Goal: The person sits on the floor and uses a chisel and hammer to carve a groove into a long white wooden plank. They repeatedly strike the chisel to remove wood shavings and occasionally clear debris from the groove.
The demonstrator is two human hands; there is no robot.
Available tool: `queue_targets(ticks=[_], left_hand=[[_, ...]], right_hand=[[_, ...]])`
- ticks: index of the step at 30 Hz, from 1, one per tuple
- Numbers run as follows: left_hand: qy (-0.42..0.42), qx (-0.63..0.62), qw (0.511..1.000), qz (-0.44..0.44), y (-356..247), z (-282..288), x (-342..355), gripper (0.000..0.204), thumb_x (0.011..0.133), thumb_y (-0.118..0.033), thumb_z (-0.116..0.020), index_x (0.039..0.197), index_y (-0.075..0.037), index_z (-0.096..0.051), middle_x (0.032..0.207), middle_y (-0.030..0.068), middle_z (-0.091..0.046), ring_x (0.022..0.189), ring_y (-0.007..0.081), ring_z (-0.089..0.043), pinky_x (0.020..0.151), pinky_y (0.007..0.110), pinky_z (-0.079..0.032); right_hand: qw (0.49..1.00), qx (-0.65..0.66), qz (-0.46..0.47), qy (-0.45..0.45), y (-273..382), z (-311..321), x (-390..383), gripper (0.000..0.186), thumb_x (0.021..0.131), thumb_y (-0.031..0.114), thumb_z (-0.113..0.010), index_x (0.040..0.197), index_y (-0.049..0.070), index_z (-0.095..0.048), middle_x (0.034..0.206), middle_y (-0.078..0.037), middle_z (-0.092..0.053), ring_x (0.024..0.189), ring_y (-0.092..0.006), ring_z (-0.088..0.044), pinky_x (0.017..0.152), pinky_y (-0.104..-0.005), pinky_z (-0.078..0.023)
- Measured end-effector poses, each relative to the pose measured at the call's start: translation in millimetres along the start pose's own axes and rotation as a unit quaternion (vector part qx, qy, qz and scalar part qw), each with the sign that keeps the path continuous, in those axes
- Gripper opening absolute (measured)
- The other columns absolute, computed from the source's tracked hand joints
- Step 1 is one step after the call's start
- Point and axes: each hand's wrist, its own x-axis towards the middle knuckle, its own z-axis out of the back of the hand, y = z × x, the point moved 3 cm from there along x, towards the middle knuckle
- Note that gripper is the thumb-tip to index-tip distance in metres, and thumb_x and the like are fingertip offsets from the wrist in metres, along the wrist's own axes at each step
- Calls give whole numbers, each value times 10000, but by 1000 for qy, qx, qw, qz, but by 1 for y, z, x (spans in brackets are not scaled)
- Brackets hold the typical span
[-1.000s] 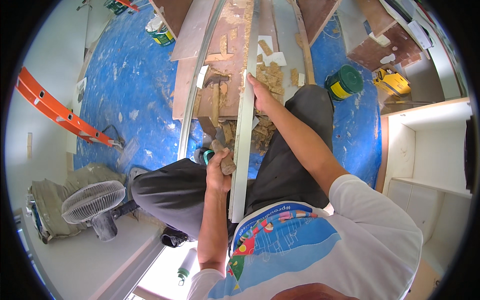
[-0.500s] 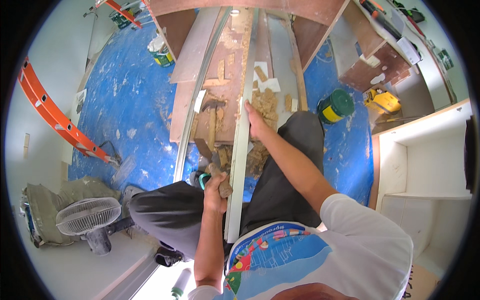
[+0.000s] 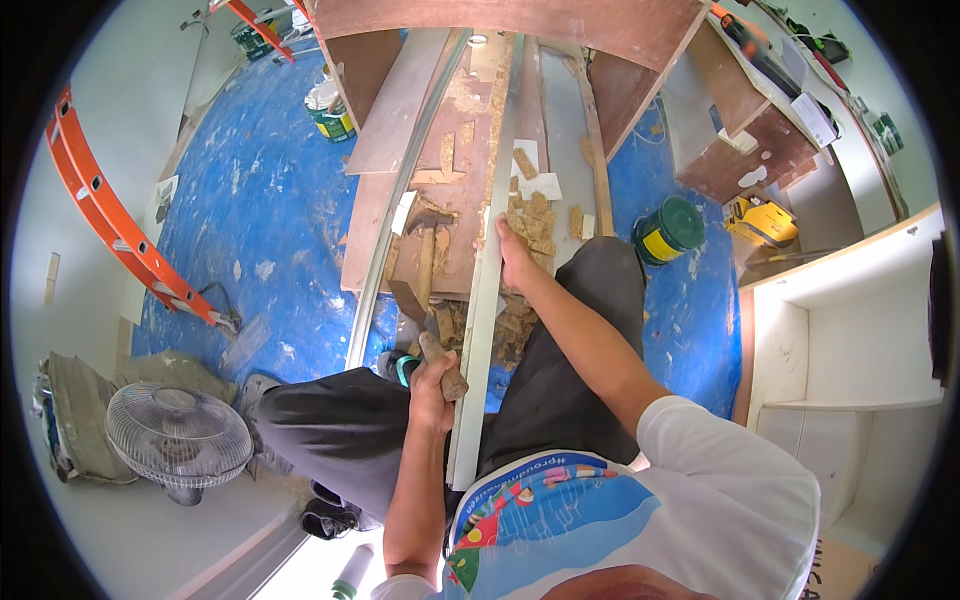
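Note:
In my left hand [image 3: 432,392] is the thick wooden handle of a broad-bladed tool [image 3: 440,362]; its flat brown blade points away from me, and I cannot tell its exact kind. A long narrow board [image 3: 475,390] with a pale face stands between my legs and runs away from me. My right hand [image 3: 514,255] grips this board farther along, its thumb on the near face and its other fingers partly hidden. Left of the board, a claw hammer [image 3: 427,262] with a wooden handle lies on a brown panel [image 3: 400,185], among broken chipboard pieces [image 3: 535,222].
A second long strip [image 3: 385,235] runs along the left. Around lie a blue floor sheet [image 3: 265,230], a green bucket [image 3: 670,230], a yellow box [image 3: 760,222], an orange ladder [image 3: 110,220] and a fan [image 3: 180,435]. A brown wooden cabinet [image 3: 510,20] stands ahead; white shelving [image 3: 850,340] is at right.
The view has shifted slightly, and the fan's head has turned. Both hands keep their hold, with the tool and board in nearly the same place.

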Motion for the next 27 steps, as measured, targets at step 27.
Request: queue_targets(ticks=[27], left_hand=[[-9, 86, 996, -13, -10, -8, -6, 325, 891, -227, -706, 1117, -7, -627, 971, 40, -620, 874, 154, -595, 774, 312, -476]], right_hand=[[996, -39, -77, -8, -61, -8, -123, 507, 1025, 551, -567, 1218, 84, -607, 1012, -86, -678, 900, -228, -659, 817, -430, -568]])
